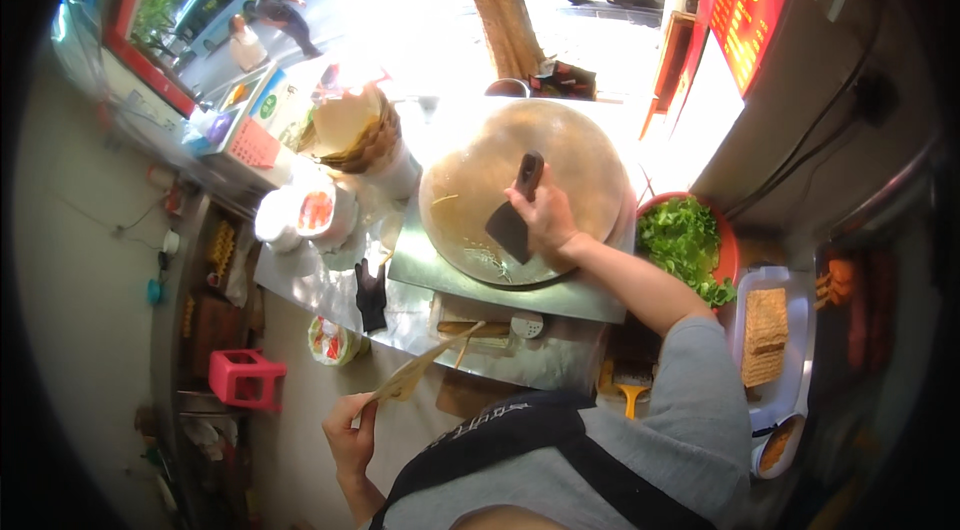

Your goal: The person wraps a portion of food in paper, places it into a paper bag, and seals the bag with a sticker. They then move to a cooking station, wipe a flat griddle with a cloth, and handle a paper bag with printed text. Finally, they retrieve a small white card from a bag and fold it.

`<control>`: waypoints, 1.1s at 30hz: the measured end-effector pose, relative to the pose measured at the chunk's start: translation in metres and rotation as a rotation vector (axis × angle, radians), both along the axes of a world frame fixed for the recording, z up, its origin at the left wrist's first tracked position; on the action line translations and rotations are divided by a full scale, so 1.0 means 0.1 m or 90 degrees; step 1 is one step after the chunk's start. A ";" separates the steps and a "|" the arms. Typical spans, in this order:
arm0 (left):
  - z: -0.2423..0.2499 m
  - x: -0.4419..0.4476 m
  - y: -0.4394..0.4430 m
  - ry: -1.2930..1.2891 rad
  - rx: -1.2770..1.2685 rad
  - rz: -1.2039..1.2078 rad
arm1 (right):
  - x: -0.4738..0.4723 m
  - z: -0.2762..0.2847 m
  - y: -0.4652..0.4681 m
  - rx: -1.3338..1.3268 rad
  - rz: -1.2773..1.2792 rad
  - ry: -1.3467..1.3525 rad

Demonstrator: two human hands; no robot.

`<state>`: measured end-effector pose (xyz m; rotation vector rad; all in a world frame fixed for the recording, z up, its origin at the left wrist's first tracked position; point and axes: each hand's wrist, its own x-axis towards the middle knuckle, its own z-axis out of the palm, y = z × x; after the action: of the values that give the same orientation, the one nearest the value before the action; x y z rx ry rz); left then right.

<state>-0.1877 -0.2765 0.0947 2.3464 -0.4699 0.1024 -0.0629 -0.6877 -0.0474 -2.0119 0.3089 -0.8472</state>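
Observation:
My right hand [553,218] grips a wide scraper [510,231] by its dark handle, over the round griddle plate [480,155]. Pale shreds of food [491,261] lie on the plate near its front edge, below the blade. Low on the left, away from the griddle, my left hand [352,429] pinches a thin tan paper bag or sheet [411,374] by one end. It is seen nearly edge-on, so its inside is hidden. A black glove [370,297] rests on the metal counter [322,282] beyond this hand.
Right of the griddle are a red basin [731,248] of lettuce [679,237] and a plastic bin [787,320] with instant noodle blocks [765,335]. Left stand white tubs [277,218] and stacked brown paper bags [349,124]. A pink stool [244,380] stands on the floor.

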 end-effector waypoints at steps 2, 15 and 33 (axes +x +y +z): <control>0.07 0.04 -0.02 -0.016 0.020 -0.007 | 0.08 0.14 -0.41 0.029 -0.022 0.023; 0.21 0.40 -0.52 -0.013 0.002 -0.068 | 0.53 -0.01 -0.04 0.024 0.071 0.004; 0.65 0.57 -0.34 0.054 -0.224 -0.286 | 1.30 0.05 -0.50 0.004 0.144 -0.022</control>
<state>-0.1305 -0.3101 0.1593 1.8485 -0.8490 -0.1180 0.0669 -0.7376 -0.0427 -1.9800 0.0619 -0.7352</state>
